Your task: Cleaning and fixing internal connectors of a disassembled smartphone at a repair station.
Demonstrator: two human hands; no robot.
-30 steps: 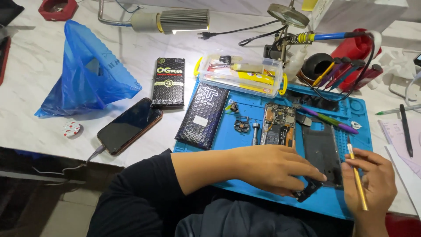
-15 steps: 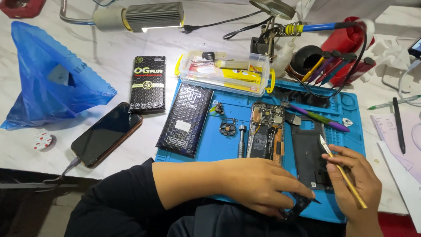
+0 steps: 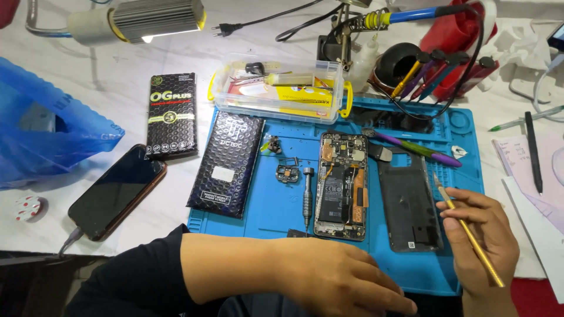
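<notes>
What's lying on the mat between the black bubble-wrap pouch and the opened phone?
In the head view, between the black bubble-wrap pouch and the opened phone lie a small camera module, a grey screwdriver and some tiny parts on the blue mat.

Blue bag (image 3: 47, 138), charging phone (image 3: 117, 192), clear box (image 3: 279, 88).

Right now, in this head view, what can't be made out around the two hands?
- Left hand: fingertips cut off by the bottom edge; anything under the palm is hidden.
- Right hand: the thin yellow-handled tool runs behind the fingers; its lower end is unclear.
- Clear plastic box: contents too jumbled to identify.
</notes>
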